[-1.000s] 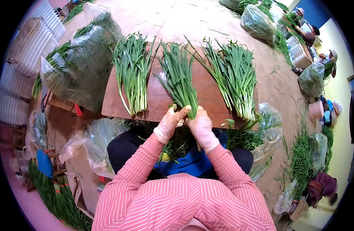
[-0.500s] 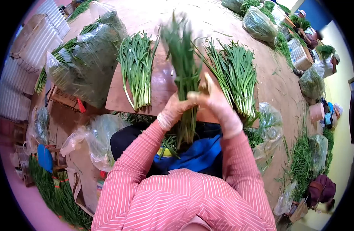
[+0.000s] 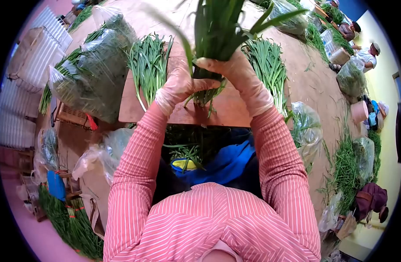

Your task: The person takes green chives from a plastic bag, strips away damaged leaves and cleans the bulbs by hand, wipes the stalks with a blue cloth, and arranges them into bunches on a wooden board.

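Note:
Upright over the wooden board point(image 3: 235, 112), a bunch of garlic chives point(image 3: 215, 32) is gripped between both gloved hands. My left hand point(image 3: 179, 83) wraps its lower left side, the thumb laid across the stalks. Around the right side closes my right hand point(image 3: 237, 72), its thumb above the left one. The stalk ends point down close to the board; whether they touch it I cannot tell. One pile of chives point(image 3: 150, 65) lies left of my hands on the board, and another pile point(image 3: 268, 65) lies to the right, partly behind my right wrist.
A large plastic bag of greens point(image 3: 95, 70) stands at left beside a crate point(image 3: 71, 114). Blue cloth point(image 3: 222, 163) covers my lap, with loose leaves point(image 3: 187, 153) near it. Loose greens point(image 3: 346, 166) and bags line the right side, where other people point(image 3: 367, 56) are at work.
Both hands have moved forward and up with the chive bunch, from over my lap to above the board. The bunch's stalk ends now hang over the board.

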### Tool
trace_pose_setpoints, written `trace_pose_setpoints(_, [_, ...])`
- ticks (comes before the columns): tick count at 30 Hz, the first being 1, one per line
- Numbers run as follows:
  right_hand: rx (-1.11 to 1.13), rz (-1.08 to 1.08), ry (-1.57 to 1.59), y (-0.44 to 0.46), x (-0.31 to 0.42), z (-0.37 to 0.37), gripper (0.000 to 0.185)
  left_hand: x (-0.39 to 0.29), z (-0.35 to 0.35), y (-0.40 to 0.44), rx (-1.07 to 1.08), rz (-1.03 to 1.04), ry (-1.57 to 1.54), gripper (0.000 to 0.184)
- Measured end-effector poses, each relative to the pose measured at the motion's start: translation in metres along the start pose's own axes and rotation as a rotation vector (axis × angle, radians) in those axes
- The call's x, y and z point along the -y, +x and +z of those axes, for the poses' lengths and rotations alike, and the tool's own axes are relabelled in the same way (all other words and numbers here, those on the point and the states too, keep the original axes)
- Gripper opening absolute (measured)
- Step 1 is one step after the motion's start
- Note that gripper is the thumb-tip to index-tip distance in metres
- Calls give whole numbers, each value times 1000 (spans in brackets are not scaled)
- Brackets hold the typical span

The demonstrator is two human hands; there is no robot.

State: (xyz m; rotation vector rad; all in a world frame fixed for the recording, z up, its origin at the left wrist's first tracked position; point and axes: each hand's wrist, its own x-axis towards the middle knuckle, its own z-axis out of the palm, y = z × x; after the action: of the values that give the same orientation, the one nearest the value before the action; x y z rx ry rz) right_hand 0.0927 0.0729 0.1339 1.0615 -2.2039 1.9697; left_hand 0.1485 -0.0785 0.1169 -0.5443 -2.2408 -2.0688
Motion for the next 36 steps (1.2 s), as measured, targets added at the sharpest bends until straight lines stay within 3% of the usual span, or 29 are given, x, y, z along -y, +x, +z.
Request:
trace_pose_setpoints(3, [49,32,-36,9,24,5,55,-11,8,-14,-81,-26,-103,62])
trace_pose_setpoints(4, [129,-35,-231,24,37,13,66,-7,13,-27,-232,58,-78,58])
trace_pose_setpoints(5, [103,-50,-170,21,45,19,76,-12,13,-29,-204,11,-140,61])
trace_pose_setpoints(8, [125,-103,-10,19,56,49,80,-13,10,-43,-169,11,-232,60])
trace_pose_setpoints(10, [13,-70,-51,13,55,73,78,1,3,-56,-219,294,134,60])
trace_pose_setpoints(11, [-40,-13,-26,5,59,85,79,4,4,-66,-210,295,137,60])
trace_pose_setpoints(13, [-262,-119,-374,-17,69,115,76,6,12,-99,-397,17,-1134,56])
trace_pose_setpoints(15, [-209,-76,-332,-40,78,143,86,23,9,-141,-505,311,766,55])
trace_pose_setpoints(17, [-100,29,-639,-61,81,189,101,32,33,-166,-503,193,430,50])
trace_pose_setpoints(18, [-196,22,-1268,-79,71,228,102,28,40,-175,-655,192,345,51])
trace_pose_setpoints(19, [-289,9,-1895,-97,61,257,104,20,44,-175,-856,107,549,57])
trace_pose_setpoints(20, [-132,-191,-2478,-114,62,250,101,14,43,-178,-860,102,560,57])
trace_pose_setpoints(21, [-8,-247,-2477,-122,56,260,94,8,41,-181,-920,110,247,53])
trace_pose_setpoints(23, [316,-462,-3005,-134,53,270,80,-1,37,-184,-992,127,-390,47])
trace_pose_setpoints(24, [164,-427,-2539,-134,53,268,68,-3,35,-186,-1007,132,-713,44])
trace_pose_setpoints(25, [41,-383,-2069,-132,56,267,57,0,23,-193,-1011,134,-708,44])
trace_pose_setpoints(27, [246,-494,-805,-126,66,284,57,18,-18,-214,-611,-158,-574,39])
trace_pose_setpoints(28, [248,-499,-802,-126,72,277,57,36,-27,-221,-794,114,-912,38])
trace_pose_setpoints(29, [272,-498,-572,-127,81,259,52,21,-17,-216,-800,115,-909,38])
trace_pose_setpoints(31, [322,-486,-111,-133,88,212,43,-18,12,-194,-1106,327,-730,33])
trace_pose_setpoints(32, [307,-336,-297,-139,80,190,40,0,-36,-207,-1060,165,-996,29])
trace_pose_setpoints(33, [290,-182,-480,-145,69,168,38,8,-52,-221,-967,191,-932,26])
trace_pose_setpoints(35, [-137,-167,-565,-152,32,132,40,-8,-49,-228,-1078,165,-900,26])
trace_pose_setpoints(36, [-158,-111,-596,-156,16,127,42,-14,-43,-231,-1070,197,-885,26])
